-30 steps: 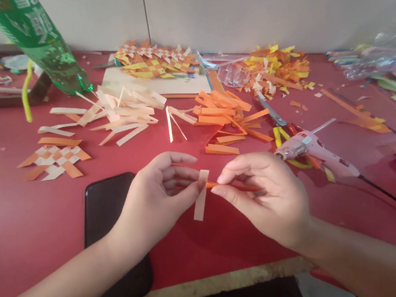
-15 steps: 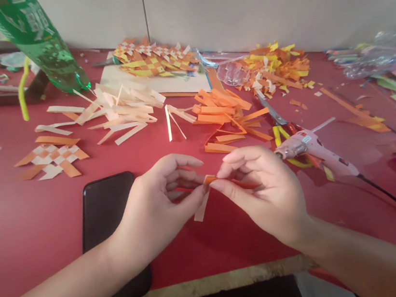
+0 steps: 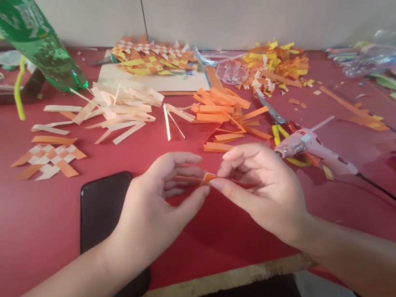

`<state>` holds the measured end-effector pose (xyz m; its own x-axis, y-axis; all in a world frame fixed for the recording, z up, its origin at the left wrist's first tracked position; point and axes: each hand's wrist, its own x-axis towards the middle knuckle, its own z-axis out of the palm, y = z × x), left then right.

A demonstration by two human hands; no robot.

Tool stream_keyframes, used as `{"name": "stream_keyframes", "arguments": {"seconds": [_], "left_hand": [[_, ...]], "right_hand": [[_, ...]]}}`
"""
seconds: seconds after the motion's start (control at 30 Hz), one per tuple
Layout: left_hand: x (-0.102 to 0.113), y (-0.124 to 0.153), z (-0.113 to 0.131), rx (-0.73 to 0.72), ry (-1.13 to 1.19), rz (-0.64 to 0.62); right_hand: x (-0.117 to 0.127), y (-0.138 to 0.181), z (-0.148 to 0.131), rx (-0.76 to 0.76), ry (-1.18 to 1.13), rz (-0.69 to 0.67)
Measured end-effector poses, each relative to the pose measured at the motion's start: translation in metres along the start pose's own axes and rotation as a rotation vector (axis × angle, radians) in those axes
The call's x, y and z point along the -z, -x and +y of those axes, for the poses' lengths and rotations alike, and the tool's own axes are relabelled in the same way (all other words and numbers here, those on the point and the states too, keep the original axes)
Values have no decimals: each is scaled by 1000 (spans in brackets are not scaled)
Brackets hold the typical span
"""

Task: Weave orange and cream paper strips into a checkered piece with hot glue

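Above the red table, in front of me, my right hand (image 3: 265, 188) pinches folded orange paper strips (image 3: 208, 178) between thumb and fingertips. A length of orange strip runs back under its palm. At the left end of the fold, my left hand (image 3: 164, 197) has its thumb and curled fingers closed around the paper. A small pale edge shows at the fold; the rest of the pale strip is hidden behind the fingers. Nearby, beyond the hands, lie a pile of loose orange strips (image 3: 220, 109) and a pile of cream strips (image 3: 119, 105).
A black phone (image 3: 99, 215) lies partly under my left forearm. Woven paper pieces (image 3: 48, 161) lie at left. A pink glue gun (image 3: 315, 150) with a cord and scissors (image 3: 273, 109) lie at right. A green bottle (image 3: 46, 51) stands at back left, near paper scraps (image 3: 274, 65).
The cream strip end that hung below the fold is now out of sight behind the fingers. My left thumb has shifted slightly right and both hands stay close together.
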<state>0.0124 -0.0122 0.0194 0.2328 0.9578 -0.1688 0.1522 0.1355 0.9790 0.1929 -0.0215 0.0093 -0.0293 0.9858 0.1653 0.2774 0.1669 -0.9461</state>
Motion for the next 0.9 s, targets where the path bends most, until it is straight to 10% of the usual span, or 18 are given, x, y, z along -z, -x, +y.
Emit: {"name": "stream_keyframes", "arguments": {"seconds": [0.9], "left_hand": [[2, -3, -1, -53, 224, -26]], "right_hand": [[1, 0, -3, 38, -103, -22]]}}
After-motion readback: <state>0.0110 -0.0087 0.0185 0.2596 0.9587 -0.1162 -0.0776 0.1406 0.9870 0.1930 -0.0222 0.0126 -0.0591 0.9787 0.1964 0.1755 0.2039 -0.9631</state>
